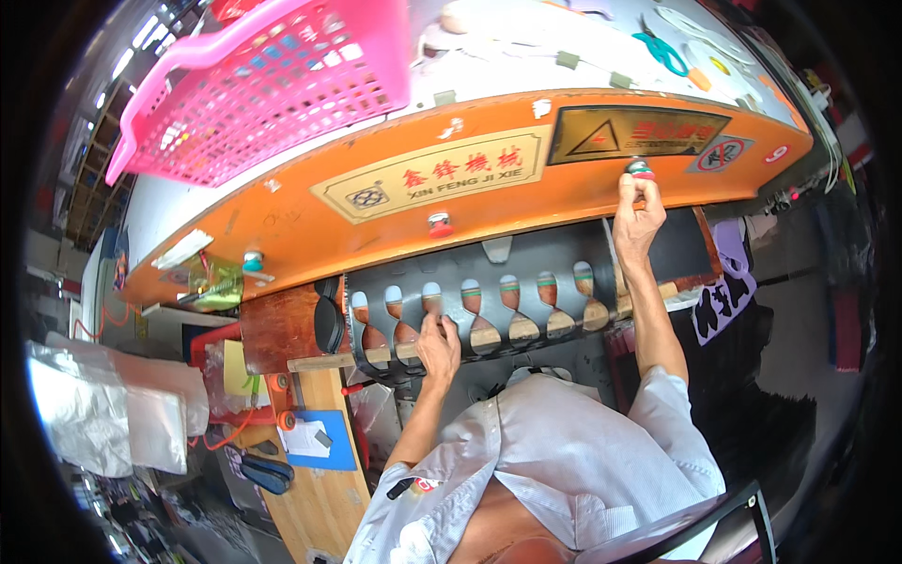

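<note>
My left hand (439, 350) is over a dark sheet (423, 273) with a row of insole-shaped cutouts. Its fingertips are pinched together and slightly blurred at one cutout; whether anything sits between them I cannot make out. Through the cutouts show reddish-brown and pale wood surfaces, with light tips and some green stripes. My right hand (640, 218) reaches up to a red-and-green push button (640, 170) on the orange machine beam (376, 150). Its fingers are curled against that button.
More knobs, a red one (440, 225) and a green one (253, 261), sit along the beam. A pink basket (272, 85) and teal scissors (662, 52) are on top. Black insole-shaped pieces (328, 318) lie left of the sheet. Plastic bags (155, 414) hang at far left.
</note>
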Tool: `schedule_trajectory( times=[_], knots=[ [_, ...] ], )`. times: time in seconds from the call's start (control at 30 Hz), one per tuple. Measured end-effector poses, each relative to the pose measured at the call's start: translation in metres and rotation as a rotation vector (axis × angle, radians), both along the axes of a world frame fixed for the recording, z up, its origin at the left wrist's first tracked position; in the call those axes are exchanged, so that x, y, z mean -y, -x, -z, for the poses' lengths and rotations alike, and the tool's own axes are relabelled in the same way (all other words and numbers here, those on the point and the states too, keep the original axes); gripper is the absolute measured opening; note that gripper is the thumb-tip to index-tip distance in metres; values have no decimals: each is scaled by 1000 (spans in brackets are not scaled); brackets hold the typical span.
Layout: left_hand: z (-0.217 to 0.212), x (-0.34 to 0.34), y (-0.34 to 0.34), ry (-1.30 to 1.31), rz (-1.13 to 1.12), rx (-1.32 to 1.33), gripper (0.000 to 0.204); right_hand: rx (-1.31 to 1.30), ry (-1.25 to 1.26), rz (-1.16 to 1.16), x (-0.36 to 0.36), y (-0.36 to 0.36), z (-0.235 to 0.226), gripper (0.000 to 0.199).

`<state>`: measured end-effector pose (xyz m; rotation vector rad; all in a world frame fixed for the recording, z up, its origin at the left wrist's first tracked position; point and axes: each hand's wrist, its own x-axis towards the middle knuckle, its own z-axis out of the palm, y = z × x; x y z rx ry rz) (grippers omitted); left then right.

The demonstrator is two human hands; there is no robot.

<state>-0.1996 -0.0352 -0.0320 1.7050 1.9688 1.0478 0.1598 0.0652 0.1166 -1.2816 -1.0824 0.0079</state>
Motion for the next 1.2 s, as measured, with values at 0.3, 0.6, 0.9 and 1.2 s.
schedule_trajectory(
  times=[0.3,0.6,0.9,1.2],
  knots=[
    [-15,-62,-4,-185,-3,-183,26,142,230,-4,56,-11,76,4],
    [-13,-61,2,-158,-17,-279,36,495,267,-94,94,77,122,20],
    [-6,-60,9,-153,78,-106,29,670,396,-46,100,106,141,14],
    [-1,-37,19,55,96,-66,27,262,455,-188,82,109,116,14]
  ],
)
